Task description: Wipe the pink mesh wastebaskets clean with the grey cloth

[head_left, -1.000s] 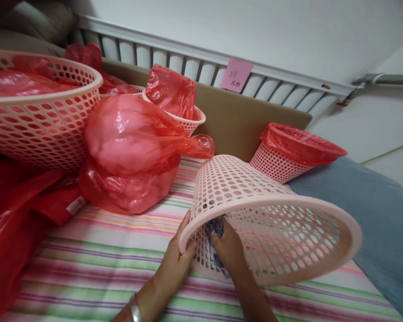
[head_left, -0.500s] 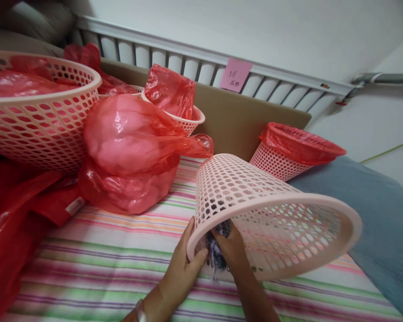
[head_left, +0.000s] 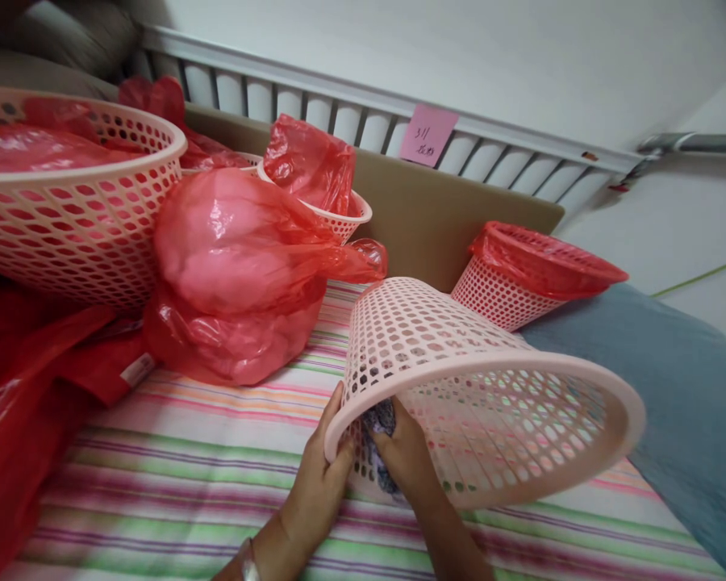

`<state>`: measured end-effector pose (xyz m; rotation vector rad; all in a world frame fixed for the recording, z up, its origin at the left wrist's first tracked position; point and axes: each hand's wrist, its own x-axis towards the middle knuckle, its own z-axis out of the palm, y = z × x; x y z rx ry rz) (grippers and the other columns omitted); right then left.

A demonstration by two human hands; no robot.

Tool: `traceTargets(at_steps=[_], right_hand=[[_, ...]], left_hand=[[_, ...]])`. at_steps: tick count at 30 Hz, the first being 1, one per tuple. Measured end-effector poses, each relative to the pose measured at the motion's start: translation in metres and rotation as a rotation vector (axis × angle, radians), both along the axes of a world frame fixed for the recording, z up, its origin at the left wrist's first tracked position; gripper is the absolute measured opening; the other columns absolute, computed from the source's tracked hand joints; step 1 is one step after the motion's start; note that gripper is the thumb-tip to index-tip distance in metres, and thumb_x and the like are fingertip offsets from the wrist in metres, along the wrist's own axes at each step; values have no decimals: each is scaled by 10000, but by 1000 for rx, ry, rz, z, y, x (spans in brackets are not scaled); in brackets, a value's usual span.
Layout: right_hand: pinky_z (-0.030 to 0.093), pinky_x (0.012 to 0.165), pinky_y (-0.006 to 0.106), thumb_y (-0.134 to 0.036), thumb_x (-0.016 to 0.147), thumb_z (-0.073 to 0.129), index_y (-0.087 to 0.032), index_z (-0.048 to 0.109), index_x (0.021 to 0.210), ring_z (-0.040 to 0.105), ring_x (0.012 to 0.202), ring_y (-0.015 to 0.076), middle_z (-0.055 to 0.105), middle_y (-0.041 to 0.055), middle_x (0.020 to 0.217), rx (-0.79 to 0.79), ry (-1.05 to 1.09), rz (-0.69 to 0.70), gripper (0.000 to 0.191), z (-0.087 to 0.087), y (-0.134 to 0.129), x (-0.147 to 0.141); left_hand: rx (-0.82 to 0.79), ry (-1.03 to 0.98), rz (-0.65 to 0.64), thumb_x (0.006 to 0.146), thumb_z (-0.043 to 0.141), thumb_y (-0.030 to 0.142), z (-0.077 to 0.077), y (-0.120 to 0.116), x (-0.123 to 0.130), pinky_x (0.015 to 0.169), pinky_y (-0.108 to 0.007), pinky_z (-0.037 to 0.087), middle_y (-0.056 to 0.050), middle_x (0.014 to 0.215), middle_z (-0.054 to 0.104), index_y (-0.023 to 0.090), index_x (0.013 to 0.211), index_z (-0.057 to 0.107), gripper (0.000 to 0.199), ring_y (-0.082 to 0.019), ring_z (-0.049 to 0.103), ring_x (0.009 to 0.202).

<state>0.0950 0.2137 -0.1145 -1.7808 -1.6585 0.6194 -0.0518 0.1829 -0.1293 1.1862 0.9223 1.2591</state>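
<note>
A pale pink plastic basket [head_left: 436, 331] with a mesh of holes lies tilted on its side, its mouth facing me. My left hand [head_left: 320, 476] grips the near left part of its rim, fingers outside and thumb inside. Inside the mouth, my right hand [head_left: 408, 456] is closed on a dark blue-grey cloth [head_left: 380, 428], pressed against the inner wall. Part of the right hand's fingers is hidden by the cloth.
A stuffed red plastic bag [head_left: 235, 274] sits left of the basket on the striped sheet [head_left: 218, 452]. A large basket [head_left: 78, 218] stands far left. Behind are a smaller basket [head_left: 363, 211], a red-lined basket [head_left: 508, 282] and a railing with a pink note [head_left: 428, 135]. Blue fabric [head_left: 671, 387] lies right.
The held basket has shifted slightly left along with both hands. My right hand has moved the cloth a little, and its loose lower end hangs less.
</note>
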Motion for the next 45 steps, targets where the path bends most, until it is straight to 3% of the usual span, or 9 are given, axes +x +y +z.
traceTargets(at_steps=[5,7,11,14,20,26,34,40,45], right_hand=[[467,848,367,-431,643,691,-177,585,1033,613,961,252,671,82,1008,-141,610,11,477,4,-4,-2],[453,876,390,-464,623,701,-174,581,1057,596,1003,268,661,93,1047,-126,671,-28,535,5,-3,4],[396,937,422,-456,680,629,-173,559,1125,527,1109,289,617,106,1137,51,322,-198,532,3,4,24],[429,852,425,-398,739,542,-185,536,1154,563,1038,306,632,111,1079,26,-29,-285,466,3,6,32],[435,820,381,-252,728,494,-175,570,1110,564,1036,295,635,119,1049,-21,-355,-117,396,-5,7,19],[422,896,378,-198,674,543,-198,572,1140,566,1046,261,646,80,1076,28,41,-23,467,-6,1,0],[477,842,397,-438,570,746,-193,570,1089,610,973,272,662,87,1048,-144,840,-61,600,8,-6,2],[393,939,455,-458,667,636,-166,569,1137,523,1110,304,621,118,1133,52,285,-283,558,0,7,29],[400,910,449,-249,704,529,-175,593,1100,530,1093,309,624,126,1111,-10,-91,-83,408,-2,1,14]], left_hand=[[-40,-50,-36,891,476,371,-8,-10,13,1112,-437,245,-110,1368,461,172,1410,291,585,-269,385,1284],[-38,-53,-90,890,478,367,-9,-15,19,1124,-432,215,-116,1362,466,162,1406,298,584,-264,350,1307],[17,-27,-86,859,540,312,3,-17,16,1142,-385,172,-74,1499,230,208,1449,131,726,-236,192,1375],[12,-27,-5,852,546,278,12,-11,7,1131,-389,205,-54,1513,188,240,1448,110,740,-240,203,1372],[57,-6,10,869,482,226,1,-5,4,1138,-404,180,-29,1491,258,231,1423,251,599,-241,212,1369],[-10,-42,2,885,480,318,1,-9,6,1121,-419,229,-67,1458,331,212,1430,233,608,-266,306,1330],[-20,-99,-91,881,486,341,-7,-16,20,1137,-412,177,-101,1358,470,167,1343,403,501,-249,357,1304],[22,0,-46,850,526,249,5,-16,16,1142,-411,162,-84,1488,256,197,1449,136,716,-245,195,1374],[18,-6,-23,838,513,219,4,-9,14,1131,-397,213,-71,1476,290,201,1441,175,692,-241,269,1350]])
